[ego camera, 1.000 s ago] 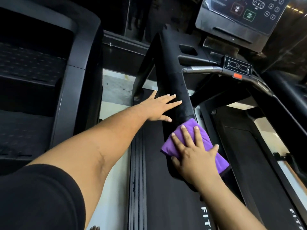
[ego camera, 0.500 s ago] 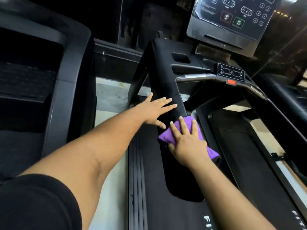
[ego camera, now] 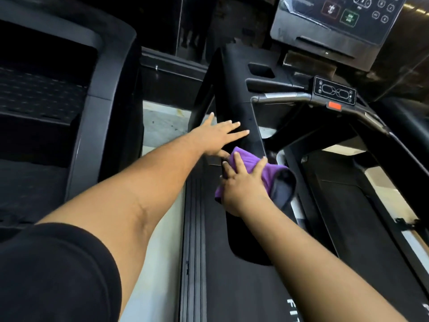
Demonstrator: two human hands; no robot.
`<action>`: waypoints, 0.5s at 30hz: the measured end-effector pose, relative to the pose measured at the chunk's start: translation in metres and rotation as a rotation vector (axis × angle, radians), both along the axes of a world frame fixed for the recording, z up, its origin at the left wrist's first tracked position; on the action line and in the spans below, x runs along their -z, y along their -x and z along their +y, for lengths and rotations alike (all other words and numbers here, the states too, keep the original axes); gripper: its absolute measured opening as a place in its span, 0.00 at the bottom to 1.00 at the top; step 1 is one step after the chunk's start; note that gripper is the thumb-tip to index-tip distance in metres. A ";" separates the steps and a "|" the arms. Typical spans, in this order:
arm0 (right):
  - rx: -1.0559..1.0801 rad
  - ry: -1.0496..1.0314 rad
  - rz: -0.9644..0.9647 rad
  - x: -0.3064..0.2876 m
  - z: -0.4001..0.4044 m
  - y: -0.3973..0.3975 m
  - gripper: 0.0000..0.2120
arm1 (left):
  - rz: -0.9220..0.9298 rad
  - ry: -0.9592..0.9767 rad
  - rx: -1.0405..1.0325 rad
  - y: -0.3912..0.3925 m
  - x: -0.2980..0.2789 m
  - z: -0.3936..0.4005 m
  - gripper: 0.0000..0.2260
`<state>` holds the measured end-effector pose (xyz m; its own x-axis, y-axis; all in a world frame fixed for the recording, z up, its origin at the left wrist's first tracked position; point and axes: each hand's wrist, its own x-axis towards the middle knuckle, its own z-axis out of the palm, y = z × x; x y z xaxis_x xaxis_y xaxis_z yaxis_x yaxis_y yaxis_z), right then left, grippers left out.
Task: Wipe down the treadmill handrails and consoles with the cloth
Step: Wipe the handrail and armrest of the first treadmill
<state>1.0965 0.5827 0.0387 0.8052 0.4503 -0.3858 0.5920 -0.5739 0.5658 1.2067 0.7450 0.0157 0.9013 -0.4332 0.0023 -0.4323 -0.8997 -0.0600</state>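
Pressing purple cloth (ego camera: pixel 260 168) onto black handrail (ego camera: pixel 234 94) under right hand (ego camera: pixel 243 187), fingers spread flat; left hand (ego camera: pixel 216 135) just ahead, fingers straight, touching rail. Console (ego camera: pixel 334 22) beyond; small control panel (ego camera: pixel 334 90) right.

head cam | looks forward-down | close over treadmill handrail (ego camera: pixel 234 105) | single view

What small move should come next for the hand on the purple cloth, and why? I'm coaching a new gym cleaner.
Probably slide the right hand and the purple microfibre cloth further up the broad black treadmill handrail toward the console. The cloth lies partway along, with bare rail beyond it. The left hand rests flat just ahead and would likely need to lift clear first.
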 end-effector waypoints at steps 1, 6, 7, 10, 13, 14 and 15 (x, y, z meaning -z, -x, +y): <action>-0.037 0.066 0.001 0.005 0.005 0.002 0.28 | -0.001 -0.017 -0.018 0.003 -0.001 -0.002 0.42; -0.198 0.072 0.109 -0.001 -0.027 0.049 0.29 | 0.037 0.041 -0.070 0.012 0.007 -0.001 0.40; -0.181 0.000 0.118 -0.007 -0.034 0.051 0.29 | 0.043 0.052 -0.077 0.012 0.008 0.000 0.39; -0.104 -0.201 0.076 -0.017 -0.035 0.026 0.29 | 0.035 0.051 -0.075 0.007 0.007 0.004 0.38; 0.106 -0.414 0.020 -0.027 -0.018 -0.032 0.28 | 0.012 0.065 -0.078 -0.005 0.004 0.014 0.36; 0.173 -0.470 0.029 -0.030 -0.014 -0.047 0.29 | 0.010 0.079 -0.082 -0.011 0.005 0.018 0.35; 0.213 -0.485 0.038 -0.030 -0.013 -0.055 0.30 | 0.010 0.095 -0.087 -0.017 0.008 0.021 0.35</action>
<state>1.1512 0.5698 0.0682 0.8878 0.4124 -0.2042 0.4488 -0.8741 0.1859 1.2232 0.7663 0.0078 0.9355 -0.3519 0.0309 -0.3528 -0.9352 0.0311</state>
